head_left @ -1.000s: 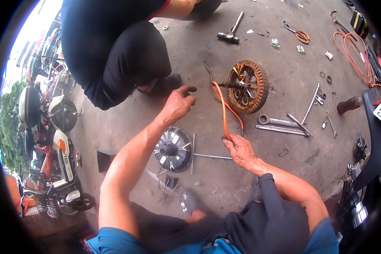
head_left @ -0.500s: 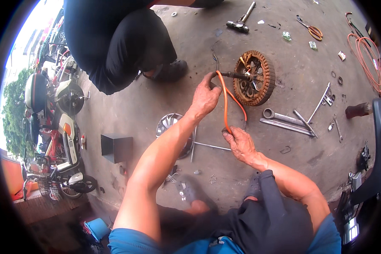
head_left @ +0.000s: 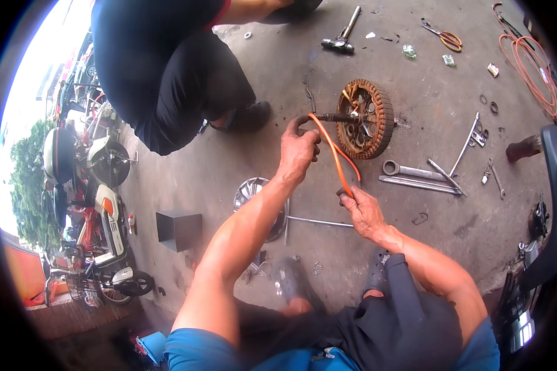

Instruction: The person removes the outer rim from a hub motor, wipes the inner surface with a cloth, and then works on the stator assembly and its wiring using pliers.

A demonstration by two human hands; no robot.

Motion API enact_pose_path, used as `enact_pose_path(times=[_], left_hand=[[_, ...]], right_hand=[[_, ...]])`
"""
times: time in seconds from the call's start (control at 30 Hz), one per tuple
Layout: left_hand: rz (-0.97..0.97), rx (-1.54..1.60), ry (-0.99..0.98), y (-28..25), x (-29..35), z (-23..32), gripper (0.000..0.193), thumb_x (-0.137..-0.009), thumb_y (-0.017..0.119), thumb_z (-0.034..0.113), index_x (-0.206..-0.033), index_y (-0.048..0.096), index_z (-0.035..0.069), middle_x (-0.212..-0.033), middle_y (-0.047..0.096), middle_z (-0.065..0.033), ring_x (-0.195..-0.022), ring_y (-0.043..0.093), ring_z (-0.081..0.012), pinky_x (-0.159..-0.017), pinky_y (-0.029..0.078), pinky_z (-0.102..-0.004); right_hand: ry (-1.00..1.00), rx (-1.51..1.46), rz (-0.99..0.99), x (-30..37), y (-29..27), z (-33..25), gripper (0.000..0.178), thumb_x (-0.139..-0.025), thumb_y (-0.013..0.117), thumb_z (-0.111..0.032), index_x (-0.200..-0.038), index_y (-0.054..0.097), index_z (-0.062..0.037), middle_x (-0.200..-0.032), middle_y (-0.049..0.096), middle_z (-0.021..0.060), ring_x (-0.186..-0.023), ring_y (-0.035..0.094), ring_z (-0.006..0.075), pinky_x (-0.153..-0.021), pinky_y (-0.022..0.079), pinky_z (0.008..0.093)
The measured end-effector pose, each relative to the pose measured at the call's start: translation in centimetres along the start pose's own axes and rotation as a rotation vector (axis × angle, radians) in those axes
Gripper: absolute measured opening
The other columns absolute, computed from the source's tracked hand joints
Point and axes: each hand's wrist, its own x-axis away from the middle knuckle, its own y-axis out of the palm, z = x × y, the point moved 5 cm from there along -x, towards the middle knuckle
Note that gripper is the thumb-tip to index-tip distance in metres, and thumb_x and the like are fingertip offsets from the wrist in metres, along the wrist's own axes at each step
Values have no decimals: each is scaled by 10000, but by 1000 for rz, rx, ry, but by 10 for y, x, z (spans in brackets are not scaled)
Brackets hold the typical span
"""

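A rusty round hub-motor stator (head_left: 382,127) stands on edge on the ground, its dark shaft (head_left: 335,117) pointing left. At the shaft's left end is my left hand (head_left: 297,153), its fingers curled; the dark fingertips blend with the shaft tip. An orange cable (head_left: 333,148) starts by those fingertips and runs down to my right hand (head_left: 366,215), which pinches it between thumb and forefinger. Another stretch of the cable bends off to the right, its end hanging near my right hand.
A co-worker's dark-trousered leg (head_left: 207,80) is at upper left. Around lie a hammer (head_left: 339,45), scissors (head_left: 450,41), a large ring spanner (head_left: 414,171), bars (head_left: 418,184), a spoked metal disc (head_left: 249,193), a black box (head_left: 179,230) and an orange hose (head_left: 532,68). Parked scooters (head_left: 108,222) line the left.
My right hand has moved slightly right and down, drawing the orange cable straighter and more slanted. My left hand stays at the shaft end. The whole view has shifted a little.
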Motion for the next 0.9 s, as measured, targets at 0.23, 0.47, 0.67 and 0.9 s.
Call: enact_pose_path(times=[0.23,0.47,0.67,0.9], left_hand=[[3,-21,10,-3,-2,12,510,-763,625,89,-1237,516,-66,-789,617,-100,-571,548,-142,-482,448,-274],[-86,-15,-3,-2,-2,12,535,-763,621,111,-1254,513,-72,-816,615,-100,-599,565,-159,-500,470,-283],[-131,-10,-15,2,7,16,621,-767,616,103,-1335,444,-81,-864,620,-120,-627,581,-166,-507,475,-283],[-151,-50,-2,-6,7,8,650,-761,609,84,-1363,417,-69,-866,627,-123,-636,587,-171,-514,485,-300]], right_hand=[[-80,205,66,4,-10,-4,312,-981,527,-306,-1084,608,-22,-885,646,132,-818,640,267,-738,492,356],[-113,139,113,8,-14,-5,295,-964,545,-301,-1057,615,-29,-868,636,142,-810,633,305,-724,489,378],[-23,146,34,13,-7,-5,253,-954,537,-271,-1067,606,-56,-958,631,182,-906,603,387,-772,475,441],[5,134,28,14,4,-7,257,-960,531,-277,-1045,610,-47,-933,628,194,-887,601,395,-761,472,443]])
